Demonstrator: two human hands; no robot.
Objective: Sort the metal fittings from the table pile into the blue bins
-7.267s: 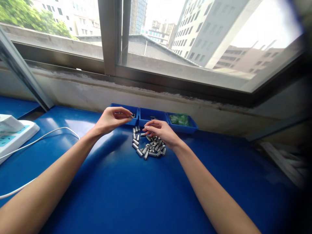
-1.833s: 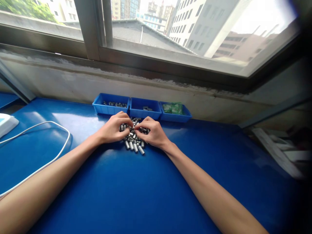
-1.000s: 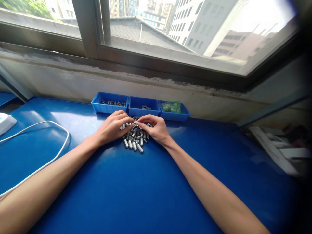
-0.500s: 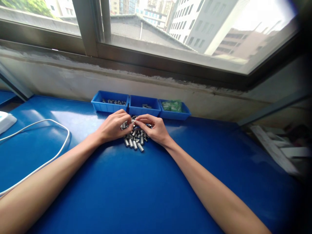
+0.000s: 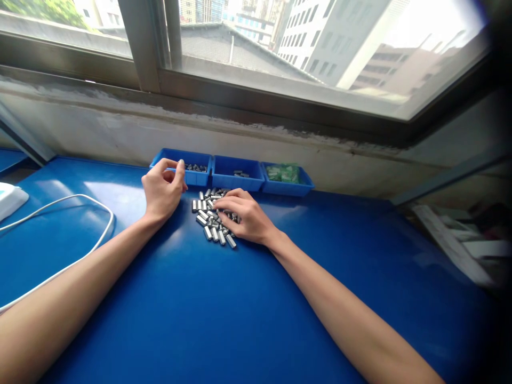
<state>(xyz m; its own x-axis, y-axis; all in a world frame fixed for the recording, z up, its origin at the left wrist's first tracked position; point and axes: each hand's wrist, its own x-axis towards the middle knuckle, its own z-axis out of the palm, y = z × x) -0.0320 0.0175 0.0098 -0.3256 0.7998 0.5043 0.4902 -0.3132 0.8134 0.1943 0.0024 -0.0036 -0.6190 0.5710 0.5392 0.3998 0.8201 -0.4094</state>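
Note:
A pile of short silvery metal pieces, which look like hex standoffs [image 5: 208, 220], lies loose on the blue tabletop [image 5: 224, 304]. My right hand [image 5: 248, 217] rests over the pile's right side, fingertips on the pieces, thumb and forefinger apart. It covers part of the pile. My left hand [image 5: 162, 189] is raised in front of the left blue bin [image 5: 198, 177], thumb and forefinger pinched together over its front left edge. Whatever the pinch holds, if anything, is too small to tell. More small metal parts lie in that bin.
The middle blue bin [image 5: 236, 183] holds a few metal pieces, and the right blue bin [image 5: 286, 188] holds green plastic packaging [image 5: 286, 173]. A white cable [image 5: 100, 240] curves across the left side from a white device [image 5: 11, 200]. Behind the bins is a wall under a window.
My left hand has moved from the pile up and left to the left bin. My right hand has shifted slightly down and left over the pile, its fingers now lower on the pieces.

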